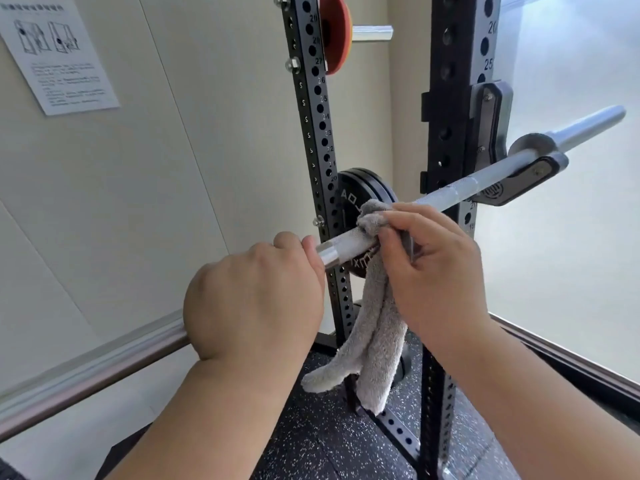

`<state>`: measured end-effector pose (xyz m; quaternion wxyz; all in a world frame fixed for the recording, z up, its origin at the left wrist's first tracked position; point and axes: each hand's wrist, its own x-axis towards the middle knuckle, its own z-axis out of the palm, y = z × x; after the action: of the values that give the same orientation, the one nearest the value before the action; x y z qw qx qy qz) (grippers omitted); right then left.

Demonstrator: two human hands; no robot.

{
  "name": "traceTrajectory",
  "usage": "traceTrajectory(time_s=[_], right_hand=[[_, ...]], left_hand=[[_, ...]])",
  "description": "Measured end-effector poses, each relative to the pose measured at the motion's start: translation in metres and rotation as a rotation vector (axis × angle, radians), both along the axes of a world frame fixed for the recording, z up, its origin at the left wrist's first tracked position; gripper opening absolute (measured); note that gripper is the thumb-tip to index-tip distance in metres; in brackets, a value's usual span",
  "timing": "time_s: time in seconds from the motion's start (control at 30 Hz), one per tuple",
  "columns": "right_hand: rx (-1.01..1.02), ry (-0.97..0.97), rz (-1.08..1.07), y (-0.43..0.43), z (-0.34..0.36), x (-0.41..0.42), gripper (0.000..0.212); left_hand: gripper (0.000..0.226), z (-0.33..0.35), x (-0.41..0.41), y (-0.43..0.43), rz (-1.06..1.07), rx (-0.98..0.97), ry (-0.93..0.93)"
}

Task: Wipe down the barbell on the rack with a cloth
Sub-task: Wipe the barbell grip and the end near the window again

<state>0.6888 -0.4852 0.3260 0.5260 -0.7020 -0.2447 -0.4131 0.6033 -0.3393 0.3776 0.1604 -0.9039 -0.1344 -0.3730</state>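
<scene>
A silver barbell (460, 188) runs from lower left to upper right and rests in a black hook (512, 183) on the right upright of the rack (457, 64). My left hand (256, 299) is wrapped around the bar's middle. Just to its right, my right hand (433, 268) pinches a grey terry cloth (375, 327) against the bar. The cloth drapes over the bar and hangs down below it in two long folds.
A second perforated upright (313, 109) stands behind the bar, with black weight plates (360, 195) and an orange plate (334, 32) stored on pegs. A paper notice (59, 53) hangs on the cream wall at left. Speckled black rubber flooring (329, 445) lies below. A frosted window fills the right.
</scene>
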Motion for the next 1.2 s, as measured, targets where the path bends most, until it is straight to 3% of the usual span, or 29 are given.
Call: traceTrajectory(time_s=[0.17, 0.33, 0.53, 0.63, 0.77, 0.9, 1.03, 1.2], right_hand=[[-0.110, -0.136, 0.041, 0.016, -0.018, -0.016, 0.021], [-0.108, -0.124, -0.129, -0.004, -0.005, 0.005, 0.019], [-0.230, -0.257, 0.054, 0.008, -0.013, -0.005, 0.016], [-0.200, -0.173, 0.011, -0.013, 0.004, 0.015, 0.014], [-0.178, -0.093, 0.018, -0.011, 0.006, 0.013, 0.014], [-0.241, -0.164, 0.179, -0.006, -0.003, 0.008, 0.017], [-0.179, -0.179, 0.095, -0.019, 0.003, 0.028, 0.016], [-0.204, -0.204, 0.194, 0.000, -0.014, 0.009, 0.020]], left_hand=[[0.056, -0.009, -0.002, 0.002, -0.045, 0.060, -0.020], [0.052, -0.001, -0.006, -0.003, -0.026, -0.013, 0.056], [0.047, 0.004, -0.005, -0.009, 0.081, 0.020, 0.120], [0.048, 0.007, -0.005, -0.008, 0.062, 0.017, 0.184], [0.051, 0.035, 0.014, 0.004, 0.033, -0.163, 0.379], [0.052, 0.046, 0.021, 0.010, -0.020, -0.631, 0.670], [0.042, 0.033, 0.025, 0.007, -0.021, -0.423, 0.440], [0.057, 0.022, 0.017, -0.006, 0.140, -0.300, 0.260]])
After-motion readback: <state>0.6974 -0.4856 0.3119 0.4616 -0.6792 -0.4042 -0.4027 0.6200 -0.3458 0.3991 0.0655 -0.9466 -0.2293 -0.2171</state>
